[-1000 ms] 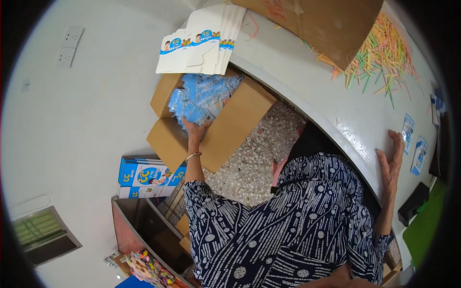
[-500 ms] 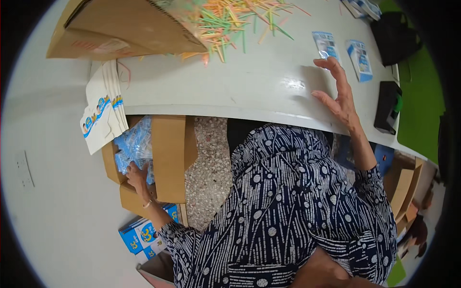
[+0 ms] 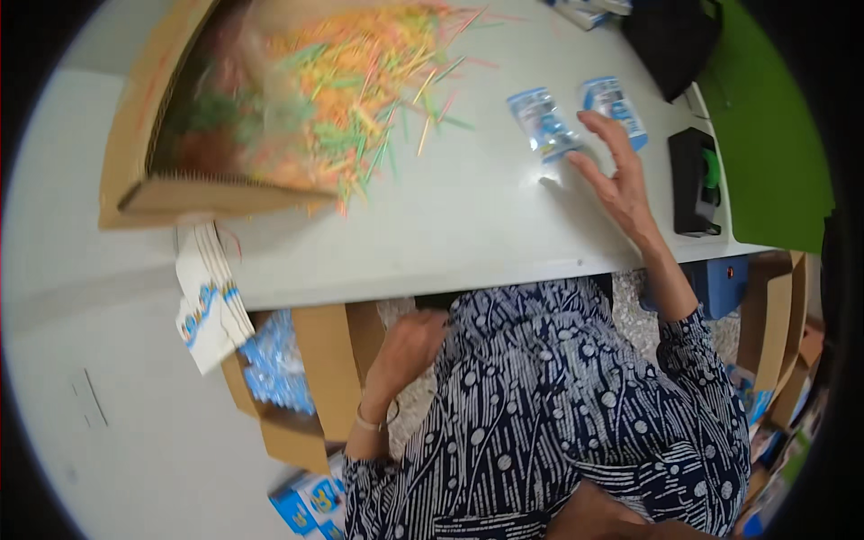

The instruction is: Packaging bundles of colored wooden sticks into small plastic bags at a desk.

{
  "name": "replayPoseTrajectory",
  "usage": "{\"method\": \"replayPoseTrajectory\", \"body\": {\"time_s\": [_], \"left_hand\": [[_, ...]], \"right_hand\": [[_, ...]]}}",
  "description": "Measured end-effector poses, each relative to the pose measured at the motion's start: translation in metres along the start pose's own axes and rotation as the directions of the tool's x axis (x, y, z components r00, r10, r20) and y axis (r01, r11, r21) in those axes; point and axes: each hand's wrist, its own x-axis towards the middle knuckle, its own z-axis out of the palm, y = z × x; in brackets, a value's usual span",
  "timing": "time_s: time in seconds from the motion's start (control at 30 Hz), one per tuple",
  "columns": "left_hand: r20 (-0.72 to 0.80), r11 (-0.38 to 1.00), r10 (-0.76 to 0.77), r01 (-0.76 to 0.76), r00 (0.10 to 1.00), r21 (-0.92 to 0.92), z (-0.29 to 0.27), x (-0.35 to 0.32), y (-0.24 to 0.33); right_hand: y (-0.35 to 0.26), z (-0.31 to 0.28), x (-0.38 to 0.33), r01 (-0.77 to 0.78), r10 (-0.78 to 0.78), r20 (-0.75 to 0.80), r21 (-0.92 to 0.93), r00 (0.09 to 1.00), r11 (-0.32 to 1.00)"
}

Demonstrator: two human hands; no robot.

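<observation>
While the right hand (image 3: 621, 184) rests open-fingered on the white table (image 3: 450, 234), touching a small clear blue-printed plastic packet (image 3: 543, 123) near its far edge, the left hand (image 3: 409, 346) hangs loosely curled, empty, below — the packet looks light, floppy and slick, best pinched at an edge.

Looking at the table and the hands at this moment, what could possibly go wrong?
1. The stack of white cards hangs over the table edge above the open box of blue packets; a nudge could tip it off.
2. The coloured sticks spill loosely from the tilted cardboard box and may scatter further.
3. The right hand rests beside two small packets and could sweep them away. The left hand is below the table.
</observation>
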Motion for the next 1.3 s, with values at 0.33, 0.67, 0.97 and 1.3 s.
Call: {"method": "replayPoseTrajectory", "body": {"time_s": [0.33,0.67,0.97,1.3], "left_hand": [[-0.414,0.968,0.241,-0.246,0.878,0.041,-0.039,0.121,0.041],[-0.689,0.968,0.118,-0.237,0.715,-0.08,-0.053,0.228,0.033],[-0.318,0.702,-0.114,-0.149,0.941,-0.696,-0.054,0.226,0.032],[-0.449,0.67,-0.146,-0.246,0.882,-0.701,-0.05,0.211,0.039]], "right_hand": [[0.029,0.047,0.02,-0.058,0.012,-0.112,-0.42,0.994,0.906],[0.015,0.033,0.019,0.113,-0.132,-0.139,-0.136,0.982,0.984],[-0.006,0.015,0.014,-0.112,0.117,0.003,0.31,0.993,0.944],[-0.007,0.024,0.021,-0.413,0.306,0.278,0.574,0.91,0.707]]}}
